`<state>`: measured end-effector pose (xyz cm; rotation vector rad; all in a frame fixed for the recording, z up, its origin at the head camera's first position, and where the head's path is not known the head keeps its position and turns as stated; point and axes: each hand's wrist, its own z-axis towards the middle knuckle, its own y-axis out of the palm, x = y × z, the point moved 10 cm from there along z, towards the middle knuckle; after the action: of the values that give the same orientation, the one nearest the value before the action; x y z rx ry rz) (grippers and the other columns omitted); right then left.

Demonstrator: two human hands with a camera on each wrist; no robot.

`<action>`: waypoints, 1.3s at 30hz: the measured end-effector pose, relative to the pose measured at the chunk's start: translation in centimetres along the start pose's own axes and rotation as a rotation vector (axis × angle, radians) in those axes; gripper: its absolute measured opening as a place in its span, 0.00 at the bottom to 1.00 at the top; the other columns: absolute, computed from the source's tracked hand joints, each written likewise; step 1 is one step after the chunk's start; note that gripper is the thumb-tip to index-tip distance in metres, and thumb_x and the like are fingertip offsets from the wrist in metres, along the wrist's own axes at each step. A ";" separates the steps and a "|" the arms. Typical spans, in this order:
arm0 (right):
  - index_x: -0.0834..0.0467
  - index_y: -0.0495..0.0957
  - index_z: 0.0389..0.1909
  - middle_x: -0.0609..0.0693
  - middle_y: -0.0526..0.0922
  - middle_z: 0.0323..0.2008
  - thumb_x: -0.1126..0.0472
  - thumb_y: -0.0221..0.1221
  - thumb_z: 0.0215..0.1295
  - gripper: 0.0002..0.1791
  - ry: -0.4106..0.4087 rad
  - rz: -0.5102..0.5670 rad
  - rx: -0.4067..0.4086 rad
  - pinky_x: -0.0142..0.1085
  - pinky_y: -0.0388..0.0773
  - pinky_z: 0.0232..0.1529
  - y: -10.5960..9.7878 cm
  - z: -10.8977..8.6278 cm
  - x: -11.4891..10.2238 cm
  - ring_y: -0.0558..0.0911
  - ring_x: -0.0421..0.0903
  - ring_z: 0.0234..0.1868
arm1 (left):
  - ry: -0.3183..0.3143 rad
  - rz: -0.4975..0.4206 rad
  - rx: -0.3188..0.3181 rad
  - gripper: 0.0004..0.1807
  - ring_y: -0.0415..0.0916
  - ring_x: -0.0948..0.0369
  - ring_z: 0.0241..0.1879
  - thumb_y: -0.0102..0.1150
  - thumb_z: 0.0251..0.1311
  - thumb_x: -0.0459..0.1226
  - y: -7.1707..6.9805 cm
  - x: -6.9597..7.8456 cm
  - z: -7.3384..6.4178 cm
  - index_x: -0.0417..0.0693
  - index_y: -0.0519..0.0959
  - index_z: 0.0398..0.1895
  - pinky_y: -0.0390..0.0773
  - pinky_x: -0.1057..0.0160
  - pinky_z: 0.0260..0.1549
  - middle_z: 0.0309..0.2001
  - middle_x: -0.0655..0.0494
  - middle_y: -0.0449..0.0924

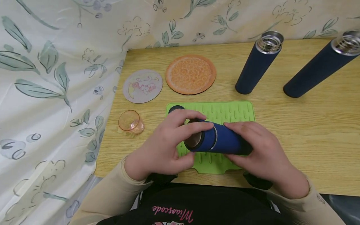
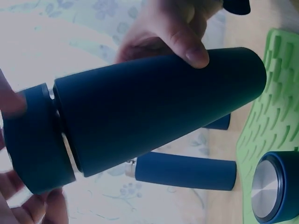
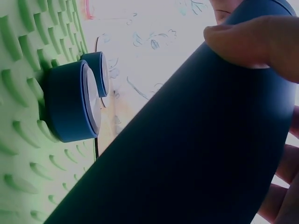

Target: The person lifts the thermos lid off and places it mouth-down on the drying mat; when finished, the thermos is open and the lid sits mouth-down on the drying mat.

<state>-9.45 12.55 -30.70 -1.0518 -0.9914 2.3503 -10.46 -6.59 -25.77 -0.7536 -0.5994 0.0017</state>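
Observation:
A blue thermos flask (image 1: pixel 230 139) lies tilted between both hands over a green drying mat (image 1: pixel 239 112). My left hand (image 1: pixel 168 143) grips its lid (image 2: pixel 37 140), fingers over the top and thumb below. My right hand (image 1: pixel 261 150) holds the flask body, thumb on one side and fingers on the other. A narrow gap with a silvery ring shows between lid and body in the left wrist view. On the mat stand two blue lids, a nearer lid (image 3: pixel 70 102) and a farther lid (image 3: pixel 103 74), both with metallic tops.
Two lidless dark blue flasks stand at the back right, one flask (image 1: pixel 256 67) nearer the middle and another flask (image 1: pixel 315 70) farther right. An orange round mat (image 1: pixel 191 75), a pale round coaster (image 1: pixel 142 86) and a pinkish glass (image 1: pixel 130 122) are at left on the wooden table (image 1: pixel 309 134).

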 end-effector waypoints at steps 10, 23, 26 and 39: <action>0.57 0.83 0.71 0.56 0.90 0.58 0.64 0.89 0.31 0.55 0.008 -0.017 -0.008 0.17 0.62 0.70 0.1 0.2 0.0 0.87 0.57 0.56 | -0.011 -0.009 -0.056 0.43 0.67 0.45 0.79 0.77 0.53 0.38 0.4 -0.4 -0.6 0.43 0.74 0.75 0.70 0.45 0.77 0.76 0.39 0.71; 0.57 0.84 0.70 0.57 0.90 0.57 0.66 0.89 0.30 0.54 0.023 -0.027 0.002 0.19 0.63 0.69 0.0 -0.1 0.5 0.86 0.58 0.55 | 0.023 -0.100 0.028 0.32 0.76 0.47 0.66 0.68 0.51 0.26 -0.2 -0.5 -1.0 0.45 0.83 0.65 0.83 0.53 0.58 0.68 0.38 0.77; 0.56 0.83 0.70 0.58 0.90 0.58 0.58 0.90 0.38 0.51 0.079 -0.036 0.023 0.19 0.62 0.68 -0.7 -0.4 1.5 0.85 0.58 0.56 | -0.050 -0.116 0.083 0.33 0.75 0.46 0.65 0.71 0.49 0.26 -1.2 -1.2 -1.4 0.44 0.83 0.65 0.84 0.54 0.53 0.68 0.37 0.76; 0.56 0.80 0.73 0.33 0.83 0.65 0.83 0.77 0.36 0.54 0.590 0.053 0.551 0.28 0.66 0.59 -9.4 -6.5 9.1 0.79 0.33 0.60 | -0.290 0.075 -0.012 0.34 0.76 0.46 0.67 0.78 0.53 0.30 -0.1 -5.7 -5.6 0.48 0.84 0.68 0.80 0.42 0.64 0.70 0.43 0.78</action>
<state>-9.95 27.11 -31.38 -1.4016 -0.0930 1.9659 -12.35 -11.47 -31.81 -0.7935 -0.8466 0.1793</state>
